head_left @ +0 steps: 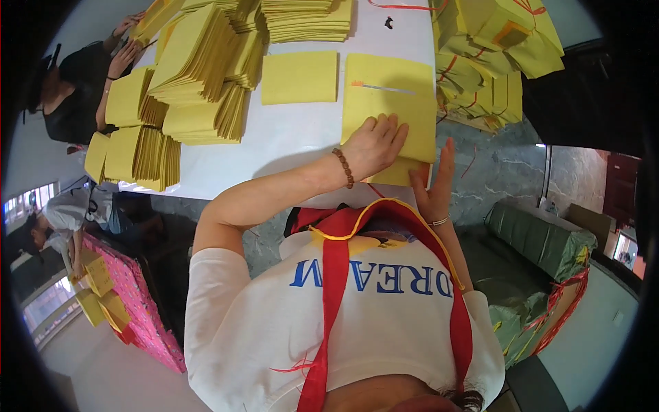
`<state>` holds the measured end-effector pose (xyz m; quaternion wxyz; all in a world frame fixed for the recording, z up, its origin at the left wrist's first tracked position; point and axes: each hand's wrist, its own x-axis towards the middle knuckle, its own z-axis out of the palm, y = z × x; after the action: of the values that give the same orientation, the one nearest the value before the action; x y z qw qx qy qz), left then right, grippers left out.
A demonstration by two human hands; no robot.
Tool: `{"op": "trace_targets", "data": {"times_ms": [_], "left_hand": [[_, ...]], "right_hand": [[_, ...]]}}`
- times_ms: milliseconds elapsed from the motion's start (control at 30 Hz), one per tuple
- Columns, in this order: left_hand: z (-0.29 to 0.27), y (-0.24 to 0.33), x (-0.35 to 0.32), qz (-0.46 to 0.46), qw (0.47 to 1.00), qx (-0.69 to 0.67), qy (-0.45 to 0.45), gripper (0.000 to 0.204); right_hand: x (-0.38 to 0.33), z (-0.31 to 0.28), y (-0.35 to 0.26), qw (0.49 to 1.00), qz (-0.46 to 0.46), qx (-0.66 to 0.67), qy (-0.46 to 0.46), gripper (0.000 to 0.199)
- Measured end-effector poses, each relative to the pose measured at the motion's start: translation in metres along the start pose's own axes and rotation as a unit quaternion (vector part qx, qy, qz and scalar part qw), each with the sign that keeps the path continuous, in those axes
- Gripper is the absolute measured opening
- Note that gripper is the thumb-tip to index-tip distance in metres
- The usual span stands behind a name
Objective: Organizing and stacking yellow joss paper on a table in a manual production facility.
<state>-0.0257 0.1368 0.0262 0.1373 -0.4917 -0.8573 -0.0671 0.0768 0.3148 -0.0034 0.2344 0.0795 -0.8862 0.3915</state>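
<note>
A stack of yellow paper sheets (388, 96) lies on the white table (288, 137), its near end hanging over the table's edge. My left hand (374, 145), with a brown bead bracelet on the wrist, presses down on the near part of the stack with curled fingers. My right hand (434, 184), wearing a thin bracelet, stands with straight fingers against the stack's near right corner and touches its edge. A single yellow sheet (300, 77) lies flat just left of the stack.
Several fanned piles of folded yellow paper (199, 75) fill the table's left side. Yellow bundles tied with red string (494, 48) sit at the right. A person in black (68, 93) works at the far left. Another person (58, 216) bends by a pink surface (137, 309). A green wrapped bundle (542, 240) lies at the right.
</note>
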Motion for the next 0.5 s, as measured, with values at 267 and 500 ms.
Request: {"op": "trace_targets", "data": {"times_ms": [267, 500], "left_hand": [[-0.048, -0.094, -0.019, -0.181, 0.947, -0.225, 0.142, 0.059], [0.004, -0.155, -0.065, -0.162, 0.98, 0.107, 0.034, 0.05]], "right_hand": [[0.005, 0.001, -0.002, 0.996, -0.025, -0.021, -0.083, 0.051], [0.01, -0.003, -0.003, 0.988, -0.011, 0.0, -0.154, 0.029]]}}
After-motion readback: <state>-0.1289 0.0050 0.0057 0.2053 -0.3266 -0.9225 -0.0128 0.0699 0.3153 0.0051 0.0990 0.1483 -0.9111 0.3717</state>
